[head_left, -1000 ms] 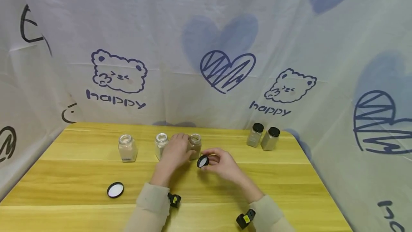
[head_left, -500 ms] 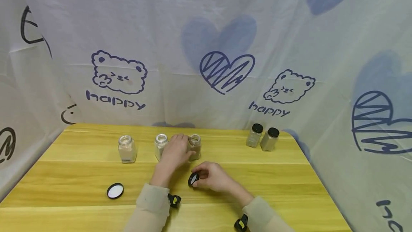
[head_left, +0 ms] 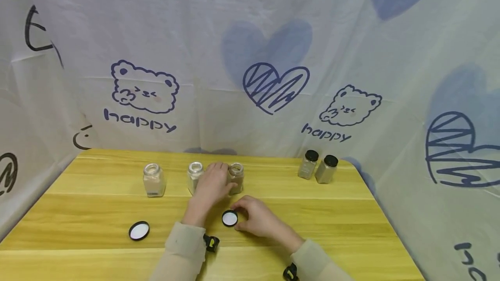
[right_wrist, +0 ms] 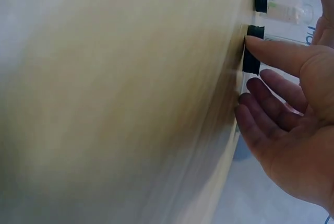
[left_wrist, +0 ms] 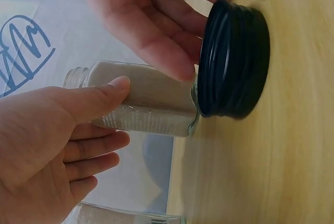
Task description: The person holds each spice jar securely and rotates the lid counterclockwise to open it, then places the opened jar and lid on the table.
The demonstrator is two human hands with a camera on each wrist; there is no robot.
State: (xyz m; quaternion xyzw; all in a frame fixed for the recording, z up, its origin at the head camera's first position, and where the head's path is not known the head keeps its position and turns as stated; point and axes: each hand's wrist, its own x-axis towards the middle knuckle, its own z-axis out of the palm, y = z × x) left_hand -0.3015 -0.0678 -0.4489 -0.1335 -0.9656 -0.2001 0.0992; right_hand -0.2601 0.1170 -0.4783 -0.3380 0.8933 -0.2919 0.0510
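Note:
My left hand (head_left: 212, 182) grips an unlidded glass jar of brownish powder (head_left: 237, 182), thumb along its near side in the left wrist view. The jar stands upright on the table. In front of it lies a black screw lid (head_left: 229, 218), white inner face up. My right hand (head_left: 255, 217) is at the lid's right edge, index finger and thumb spread beside the rim, with the other fingers (right_wrist: 261, 112) loosely extended. A second unlidded jar (head_left: 195, 177) stands just left of my left hand, partly hidden by it.
A third unlidded jar (head_left: 154, 181) stands further left, with another upturned black lid (head_left: 139, 230) in front of it. Two black-capped jars, one (head_left: 308, 166) beside the other (head_left: 326, 170), stand at the back right. A printed cloth (head_left: 218, 55) hangs behind the wooden table (head_left: 332, 224).
My right hand has carried the lid toward me and slightly left, turned it from tilted to flat on the table, and loosened its fingers. The left hand has stayed on the jar.

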